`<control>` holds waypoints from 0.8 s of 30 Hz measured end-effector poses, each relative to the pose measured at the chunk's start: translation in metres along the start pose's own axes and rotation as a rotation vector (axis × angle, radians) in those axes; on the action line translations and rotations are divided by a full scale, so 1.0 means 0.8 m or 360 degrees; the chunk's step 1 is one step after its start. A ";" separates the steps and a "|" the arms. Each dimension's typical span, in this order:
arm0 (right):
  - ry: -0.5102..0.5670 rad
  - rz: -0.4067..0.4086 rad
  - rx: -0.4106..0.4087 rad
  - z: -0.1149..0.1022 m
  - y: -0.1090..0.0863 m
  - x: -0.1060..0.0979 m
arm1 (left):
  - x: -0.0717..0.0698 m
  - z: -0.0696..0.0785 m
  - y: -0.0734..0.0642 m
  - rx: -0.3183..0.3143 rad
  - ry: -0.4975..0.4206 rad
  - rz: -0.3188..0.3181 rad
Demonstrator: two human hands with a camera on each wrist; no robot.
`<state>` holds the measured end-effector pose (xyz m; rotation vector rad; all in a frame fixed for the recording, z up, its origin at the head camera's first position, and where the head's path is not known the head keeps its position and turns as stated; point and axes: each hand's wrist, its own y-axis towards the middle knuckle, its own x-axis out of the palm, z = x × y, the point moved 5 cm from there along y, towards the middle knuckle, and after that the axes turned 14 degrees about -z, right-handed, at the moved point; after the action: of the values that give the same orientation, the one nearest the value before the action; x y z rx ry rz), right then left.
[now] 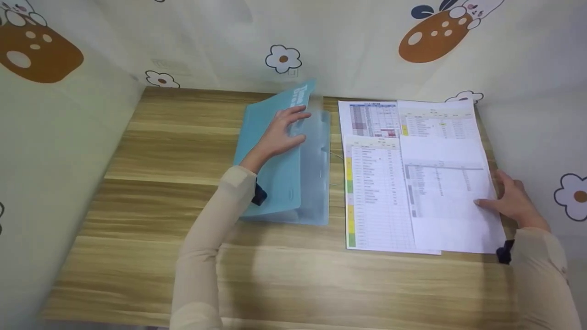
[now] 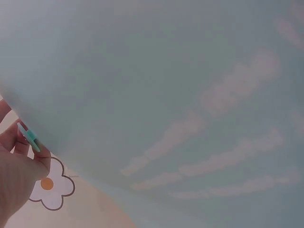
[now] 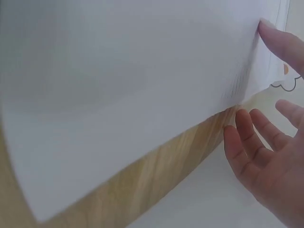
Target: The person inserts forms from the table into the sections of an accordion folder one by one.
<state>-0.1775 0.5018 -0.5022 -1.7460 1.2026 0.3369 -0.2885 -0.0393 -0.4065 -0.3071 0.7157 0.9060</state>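
A teal plastic folder lies mid-table with its cover partly raised. My left hand is at the cover's free edge, fingers reaching past it and thumb apart. In the left wrist view the cover fills most of the frame; a small teal piece shows at the fingers, its kind unclear. To the right lie overlapping printed sheets. At their right edge is my right hand. Its thumb touches the top sheet, while the other fingers spread loosely beyond the edge.
The wooden table meets patterned curtain-like walls at the back and sides. A thin cord lies between the folder and the sheets. Dark wrist straps show at both sleeves.
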 end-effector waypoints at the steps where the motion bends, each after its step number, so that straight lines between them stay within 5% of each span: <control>1: 0.0011 -0.0009 0.0007 0.005 0.003 0.000 | 0.000 0.000 0.000 0.0005 -0.0005 0.0000; 24: 0.0106 -0.0081 0.0071 -0.016 -0.006 0.000 | 0.002 -0.002 0.001 -0.0054 -0.0020 -0.0007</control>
<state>-0.1770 0.4917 -0.4929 -1.7576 1.2020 0.2217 -0.2891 -0.0385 -0.4087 -0.3328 0.6882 0.9158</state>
